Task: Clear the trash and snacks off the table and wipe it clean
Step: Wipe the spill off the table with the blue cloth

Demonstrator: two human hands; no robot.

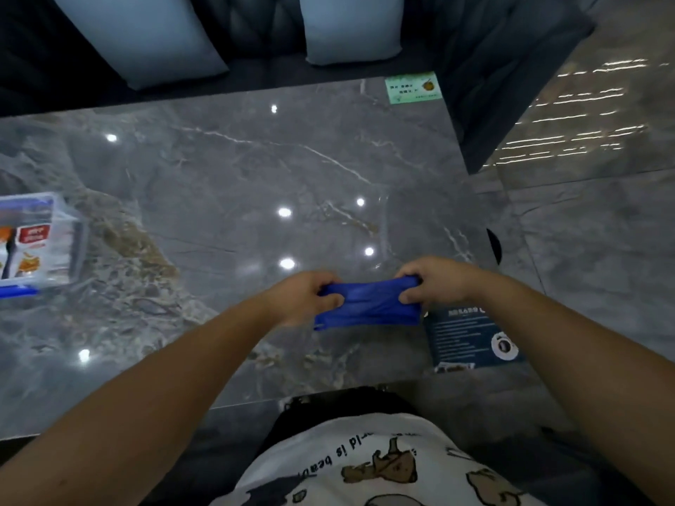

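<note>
A glossy grey marble table fills the middle of the frame, pale veins running across it and round ceiling-light reflections dotted over the polish, with a browner mottled patch toward the left. Low and right of centre, just above the tabletop, there's the blue cloth, bunched and stretched sideways between two bare hands. The left hand has its fingers curled tight around the cloth's left end; the right hand pinches the right end, fingers clenched over the fabric. Both forearms reach in from the bottom corners of the frame.

Just right of the cloth, near the table's lower right corner, a dark blue printed card lies flat, partly covered by the right forearm. Up at the table's far right corner sits a pale green sticker with small print I can't read. Over at the left edge of the frame, a clear plastic box with blue trim holds snack packets in red, orange and white.

Beyond the table, across the top, a dark sofa carries two light grey cushions. To the right, shiny grey floor tiles catch streaks of light. At the bottom, a white printed T-shirt.
</note>
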